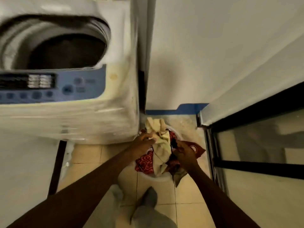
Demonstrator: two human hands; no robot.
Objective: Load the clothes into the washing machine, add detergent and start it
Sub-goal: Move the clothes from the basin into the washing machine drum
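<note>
A white top-loading washing machine (69,112) stands at the left with its lid up and its dark drum (65,50) showing no clothes. On the tiled floor to its right sits a white laundry basket (160,176) heaped with clothes. My left hand (144,142) grips a pale yellow garment (162,145) at the top of the heap. My right hand (185,153) holds a dark red patterned cloth (196,149) at the basket's right side. A red and white patterned piece (145,162) lies lower left in the basket.
The machine's blue control panel (54,87) faces me. A white wall (205,55) rises behind the basket, with a blue skirting strip (164,111). A dark-framed glass door (256,145) stands at the right. My legs and feet (148,199) are just below the basket.
</note>
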